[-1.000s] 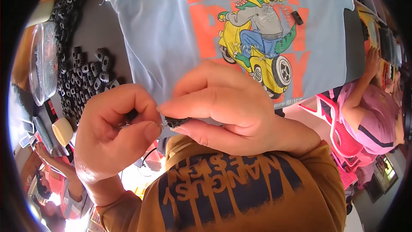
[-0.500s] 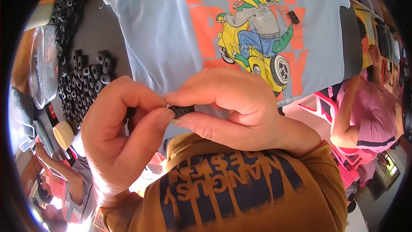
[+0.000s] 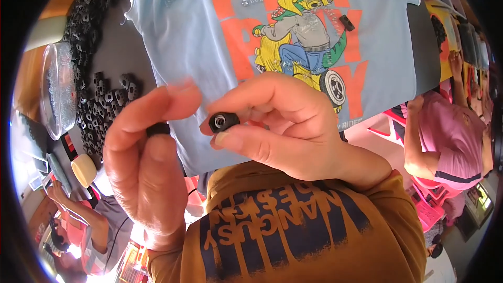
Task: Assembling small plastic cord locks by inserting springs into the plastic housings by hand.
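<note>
Black piece [image 3: 223, 122] in the right hand [image 3: 296, 126], tight pinch, left hand [image 3: 141, 170] alongside, thumb and forefinger apart, hold on second piece [image 3: 158, 129] unclear!

The stubby black part [image 3: 231, 119] sits pinched in the right hand [image 3: 285, 126], its round opening (silvery coil [image 3: 219, 121] inside) facing the camera; a second dark piece [image 3: 157, 129], mostly hidden, is in the left hand [image 3: 141, 157].

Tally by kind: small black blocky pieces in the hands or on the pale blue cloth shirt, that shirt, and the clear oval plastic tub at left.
Pale blue cloth shirt: 1
Clear oval plastic tub: 1
Small black blocky pieces: 3 (left hand, right hand, shirt)
Total: 5
</note>
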{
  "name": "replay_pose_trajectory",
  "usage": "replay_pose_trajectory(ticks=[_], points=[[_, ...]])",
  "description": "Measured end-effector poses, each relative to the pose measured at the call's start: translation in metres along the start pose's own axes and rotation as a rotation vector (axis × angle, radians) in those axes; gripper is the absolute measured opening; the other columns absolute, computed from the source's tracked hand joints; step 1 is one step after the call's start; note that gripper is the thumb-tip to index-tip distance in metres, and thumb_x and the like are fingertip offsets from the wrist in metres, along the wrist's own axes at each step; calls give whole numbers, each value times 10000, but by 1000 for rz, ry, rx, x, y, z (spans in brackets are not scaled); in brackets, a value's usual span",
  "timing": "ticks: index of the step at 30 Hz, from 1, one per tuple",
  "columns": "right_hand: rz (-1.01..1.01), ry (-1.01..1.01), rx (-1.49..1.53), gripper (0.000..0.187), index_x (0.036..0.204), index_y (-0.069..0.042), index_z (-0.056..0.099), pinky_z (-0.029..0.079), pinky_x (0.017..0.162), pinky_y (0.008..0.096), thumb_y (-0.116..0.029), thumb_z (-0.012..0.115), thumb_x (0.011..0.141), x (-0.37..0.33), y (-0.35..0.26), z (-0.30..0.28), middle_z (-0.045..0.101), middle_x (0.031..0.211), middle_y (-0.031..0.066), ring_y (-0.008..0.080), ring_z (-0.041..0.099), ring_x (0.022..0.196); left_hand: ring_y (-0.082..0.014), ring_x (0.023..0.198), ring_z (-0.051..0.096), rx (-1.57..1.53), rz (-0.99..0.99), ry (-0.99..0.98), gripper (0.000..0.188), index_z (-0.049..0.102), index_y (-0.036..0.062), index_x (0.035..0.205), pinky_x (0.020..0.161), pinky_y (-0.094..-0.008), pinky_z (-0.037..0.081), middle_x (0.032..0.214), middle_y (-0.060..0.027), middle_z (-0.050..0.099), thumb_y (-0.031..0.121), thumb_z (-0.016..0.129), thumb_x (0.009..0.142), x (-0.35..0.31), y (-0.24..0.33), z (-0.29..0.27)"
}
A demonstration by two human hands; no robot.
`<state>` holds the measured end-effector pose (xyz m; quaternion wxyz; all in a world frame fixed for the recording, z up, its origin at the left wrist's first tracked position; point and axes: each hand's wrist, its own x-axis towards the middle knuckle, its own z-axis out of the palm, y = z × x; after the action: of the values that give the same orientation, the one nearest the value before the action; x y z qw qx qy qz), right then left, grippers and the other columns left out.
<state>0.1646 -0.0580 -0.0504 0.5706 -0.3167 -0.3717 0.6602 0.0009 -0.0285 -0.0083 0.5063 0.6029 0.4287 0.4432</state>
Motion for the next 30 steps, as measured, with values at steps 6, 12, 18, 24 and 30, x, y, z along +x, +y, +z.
replay_pose_trajectory(ticks=[6,12,18,24,30], points=[[-108,-47,21,173,999,-1,591,472,725,222,-6,655,839,3,5,-7,598,922,32,79,592,824,-393,1286,399,-116,-14,-131,364,468,-15,1265,1099,-515,235,1191,-186,599,170,469,951,-4,-11,10],[-159,-16,38,173,998,0,580,480,749,234,-3,650,840,4,10,-4,604,927,48,101,609,871,-295,1277,421,-142,-110,-74,358,444,-8,1288,1070,-409,311,1333,-225,469,147,456,965,-9,-10,20],[-155,37,78,178,988,-6,585,482,735,242,-10,662,828,3,8,-5,607,896,50,119,613,857,-170,993,515,88,-121,-38,279,550,-26,1123,890,-285,392,1114,-122,539,151,572,909,-2,-4,11],[-121,-133,-62,289,1085,22,602,427,736,242,82,643,805,4,2,-12,605,1030,98,145,572,912,-85,662,471,-142,-191,104,255,587,-28,970,595,-202,376,849,-57,533,186,657,850,-4,3,7],[-204,-58,-171,263,1035,1,647,329,528,220,40,696,779,3,4,-9,643,890,42,88,563,745,-73,658,464,-150,-213,17,257,600,-31,936,575,-188,358,833,-47,541,197,672,844,-3,0,4]])
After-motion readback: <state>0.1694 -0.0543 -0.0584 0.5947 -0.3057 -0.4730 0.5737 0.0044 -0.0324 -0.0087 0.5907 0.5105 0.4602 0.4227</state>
